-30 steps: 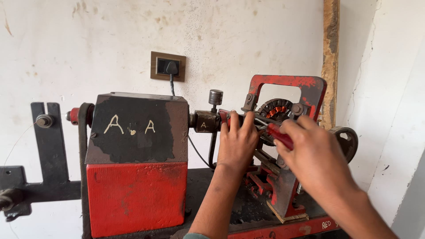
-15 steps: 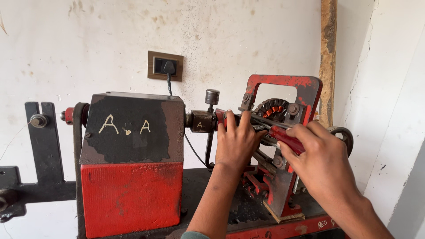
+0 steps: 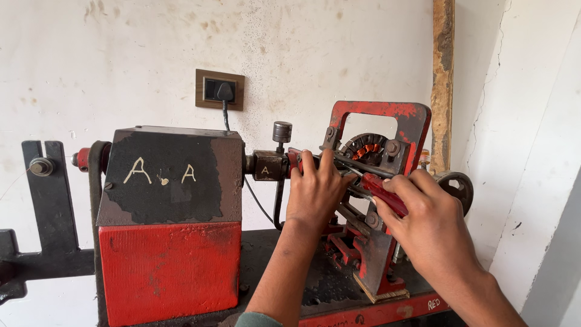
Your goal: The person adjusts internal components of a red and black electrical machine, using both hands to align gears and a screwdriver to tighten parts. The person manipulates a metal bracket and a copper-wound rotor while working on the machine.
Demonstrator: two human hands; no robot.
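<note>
Gripping a red-handled screwdriver [image 3: 387, 192], the right hand [image 3: 433, 227] had its fingers curled tight round the handle, the thumb lying along the top, and the metal shaft pointed up and left toward the middle of the machine. That one tool lay across the front of a single red-painted, worn steel frame [image 3: 380, 115] shaped like an open rectangle, which stood upright on the red base rail [image 3: 387, 312]. Behind the frame sat one round stator core with copper-coloured windings [image 3: 365, 147], partly hidden by the frame and by dark steel bars crossing it.

The left hand [image 3: 318, 194] rested on the horizontal dark steel shaft [image 3: 269, 166], its four fingers pressed close together and laid over the top beside the frame; whether the thumb closed underneath could not be told. One small cylindrical metal knob [image 3: 282, 131] stood on a stem above that shaft.

To the left stood one boxy housing, black above and red below [image 3: 172, 230], with pale chalk marks on its black face. Further left, one black slotted steel bracket [image 3: 45, 181] carried a single bolt. One dark wheel [image 3: 457, 188] showed at the far right, just beyond the right hand.

On the stained white wall hung one brown socket plate with a black plug [image 3: 220, 89], its cable dropping behind the housing. One rough wooden plank [image 3: 443, 72] stood upright against the wall.
</note>
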